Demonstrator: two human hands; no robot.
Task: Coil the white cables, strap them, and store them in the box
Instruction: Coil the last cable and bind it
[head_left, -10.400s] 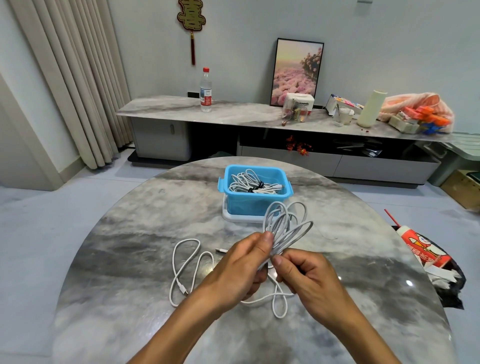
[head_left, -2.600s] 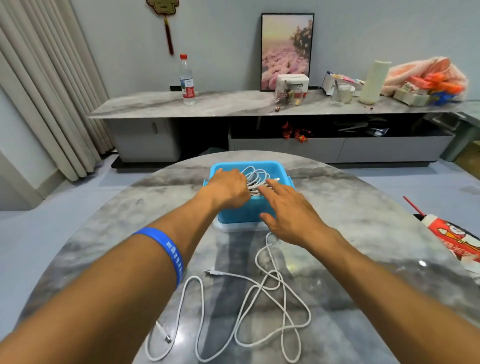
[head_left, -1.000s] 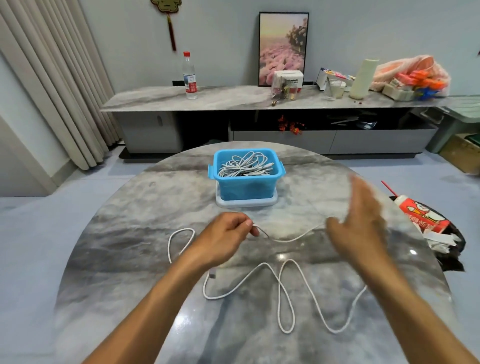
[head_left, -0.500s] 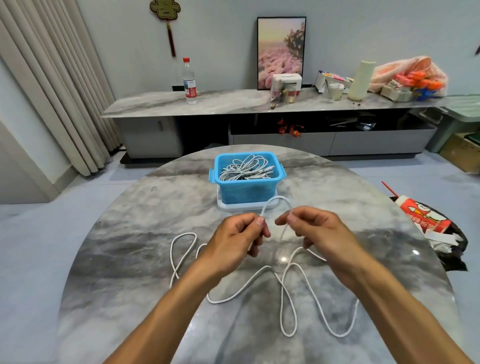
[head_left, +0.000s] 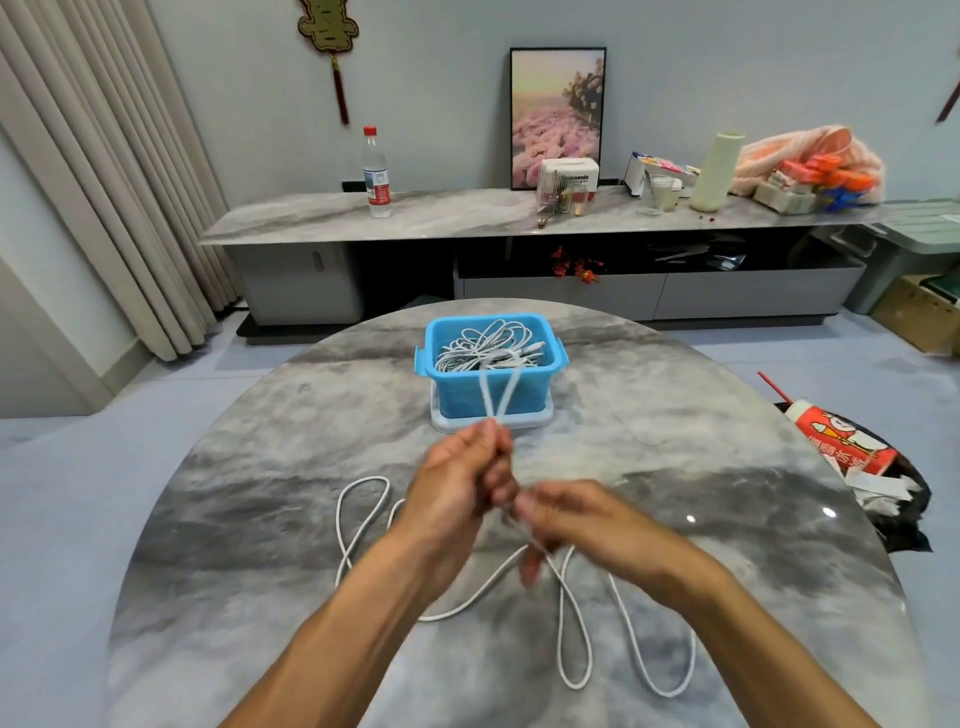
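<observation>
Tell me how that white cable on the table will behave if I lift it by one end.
The white cable is probably floppy: it lies in loose curves on the table. Likely light, since the left hand holds up a loop by pinching. It may snag where strands cross.

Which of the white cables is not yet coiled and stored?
The loose cable sprawled in open loops on the table, with a first loop pinched in the left hand. The other cables already lie bundled inside the blue box.

Grey wall w/ framed picture (head_left: 557, 117), marble sideboard (head_left: 467, 213), curtains (head_left: 104, 171) left, grey floor (head_left: 78, 467).
</observation>
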